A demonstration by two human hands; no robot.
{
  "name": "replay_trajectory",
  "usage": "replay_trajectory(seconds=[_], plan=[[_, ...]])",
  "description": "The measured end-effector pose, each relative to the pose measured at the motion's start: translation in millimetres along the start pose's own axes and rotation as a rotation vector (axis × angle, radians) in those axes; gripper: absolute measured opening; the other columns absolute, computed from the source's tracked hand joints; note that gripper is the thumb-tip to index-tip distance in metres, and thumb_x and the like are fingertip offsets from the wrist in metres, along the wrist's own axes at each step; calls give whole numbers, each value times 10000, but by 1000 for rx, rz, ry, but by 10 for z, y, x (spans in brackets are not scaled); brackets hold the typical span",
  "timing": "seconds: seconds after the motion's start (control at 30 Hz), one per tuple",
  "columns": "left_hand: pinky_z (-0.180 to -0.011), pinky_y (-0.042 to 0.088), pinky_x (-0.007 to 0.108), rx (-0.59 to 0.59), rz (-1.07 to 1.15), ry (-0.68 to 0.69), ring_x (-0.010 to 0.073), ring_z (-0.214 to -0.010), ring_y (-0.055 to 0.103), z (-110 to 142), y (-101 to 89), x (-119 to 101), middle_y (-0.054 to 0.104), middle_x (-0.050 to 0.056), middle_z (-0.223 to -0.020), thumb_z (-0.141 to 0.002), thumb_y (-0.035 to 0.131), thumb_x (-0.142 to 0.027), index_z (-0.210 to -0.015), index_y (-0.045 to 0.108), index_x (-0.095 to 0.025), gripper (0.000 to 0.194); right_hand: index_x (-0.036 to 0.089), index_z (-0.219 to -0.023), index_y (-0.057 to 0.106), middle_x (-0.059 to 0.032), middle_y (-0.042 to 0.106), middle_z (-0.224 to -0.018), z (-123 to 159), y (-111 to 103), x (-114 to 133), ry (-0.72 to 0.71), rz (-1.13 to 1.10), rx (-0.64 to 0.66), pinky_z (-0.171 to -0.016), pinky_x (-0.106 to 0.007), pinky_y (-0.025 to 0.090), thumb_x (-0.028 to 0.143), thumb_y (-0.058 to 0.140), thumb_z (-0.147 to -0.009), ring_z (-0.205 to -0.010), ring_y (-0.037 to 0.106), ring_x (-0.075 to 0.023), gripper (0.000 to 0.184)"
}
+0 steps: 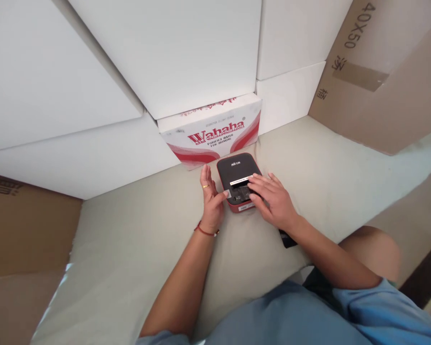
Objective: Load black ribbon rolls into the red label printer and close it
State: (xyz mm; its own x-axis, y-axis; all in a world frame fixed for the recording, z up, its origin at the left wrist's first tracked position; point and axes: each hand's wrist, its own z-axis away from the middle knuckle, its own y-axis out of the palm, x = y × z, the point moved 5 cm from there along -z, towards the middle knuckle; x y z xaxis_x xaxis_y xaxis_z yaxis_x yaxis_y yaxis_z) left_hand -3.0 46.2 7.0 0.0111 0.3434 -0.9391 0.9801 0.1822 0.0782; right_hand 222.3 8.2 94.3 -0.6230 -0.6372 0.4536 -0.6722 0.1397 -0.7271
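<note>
One black and red device (237, 168) lies on pale cloth (158, 230), between both hands. The left hand (212, 199) is spread, thumb at its left edge; the right hand (276, 199) covers its right side, whether gripping I cannot tell. Behind stands a Wahaha box (201, 151), before white boxes (172, 52).

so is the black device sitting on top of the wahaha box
No, the black device lies on the pale surface in front of the Wahaha box.
</note>
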Motion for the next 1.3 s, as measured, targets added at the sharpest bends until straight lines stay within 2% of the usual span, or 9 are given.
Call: replay_trajectory(seconds=[0.17, 0.33, 0.43, 0.57, 0.77, 0.97, 1.1, 1.2, 1.3], plan=[[-1504, 253, 516, 150, 56, -76, 252, -1870, 112, -6, -9, 143, 143, -55, -1989, -943, 772, -537, -1830, 53, -538, 1142, 286, -1437, 812, -103, 817, -1505, 262, -18, 68, -117, -35, 8, -1372, -595, 483, 281, 593, -1137, -1501, 724, -278, 372], [-1479, 327, 505, 178, 83, -89, 255, -1868, 131, 15, 24, 180, 78, -48, -1998, -959, 766, -571, -1826, 44, -547, 1128, 265, -1417, 823, -107, 827, -1486, 261, -73, 73, -165, -49, -10, -1323, -566, 548, 273, 596, -1137, -1462, 753, -279, 361], [-1484, 308, 490, 172, 116, -102, 263, -1874, 83, 14, 42, 219, 73, -36, -1999, -940, 796, -588, -1823, 106, -532, 1122, 250, -1247, 869, -95, 898, -1310, 61, -224, 88, -163, -113, -17, -1245, -497, 607, 328, 567, -1170, -1281, 844, -267, 321], [-1454, 371, 502, 172, 155, -67, 310, -1841, 247, -14, 75, 270, 192, 13, -1977, -915, 809, -646, -1810, 186, -513, 1098, 271, -1209, 867, -71, 911, -1191, -539, -347, 8, 64, -44, 132, -935, -374, 672, 408, 492, -1196, -1049, 869, -247, 399], [-1438, 386, 533, 166, 204, -32, 352, -1803, 338, -51, 107, 329, 284, 71, -1942, -873, 832, -701, -1800, 244, -474, 1121, 232, -904, 881, -140, 903, -977, -1312, 179, 33, 146, 417, 626, -825, -414, 625, 143, 714, -990, -983, 861, -356, 208], [-1410, 420, 510, 166, 188, 0, 353, -1762, 408, -46, 155, 296, 312, 85, -1932, -897, 795, -726, -1795, 282, -431, 1075, 184, -950, 882, -216, 897, -1027, -1394, 462, 121, 195, 429, 639, -890, -453, 640, 107, 727, -987, -1039, 868, -397, 177], [-1384, 446, 491, 148, 225, -24, 346, -1735, 446, -36, 169, 261, 366, 80, -1907, -883, 815, -700, -1770, 336, -425, 1046, 169, -1247, 827, -218, 880, -1216, -1245, 127, 223, 193, 426, 595, -845, -445, 631, 130, 715, -987, -1053, 855, -401, 286], [-1363, 470, 498, 150, 223, -33, 352, -1702, 486, -36, 166, 236, 414, 94, -1878, -884, 815, -694, -1759, 368, -402, 1025, 212, -1326, 770, -145, 885, -1163, -1076, -397, 214, 151, 244, 500, -796, -436, 614, 293, 722, -1030, -950, 836, -365, 311], [-1364, 472, 494, 156, 229, -43, 353, -1704, 480, -50, 157, 232, 432, 93, -1865, -872, 827, -705, -1745, 390, -399, 1023, 282, -1262, 789, -58, 886, -1119, -889, -949, -100, 159, 51, 415, -791, -404, 602, 449, 662, -1069, -902, 813, -297, 285]])
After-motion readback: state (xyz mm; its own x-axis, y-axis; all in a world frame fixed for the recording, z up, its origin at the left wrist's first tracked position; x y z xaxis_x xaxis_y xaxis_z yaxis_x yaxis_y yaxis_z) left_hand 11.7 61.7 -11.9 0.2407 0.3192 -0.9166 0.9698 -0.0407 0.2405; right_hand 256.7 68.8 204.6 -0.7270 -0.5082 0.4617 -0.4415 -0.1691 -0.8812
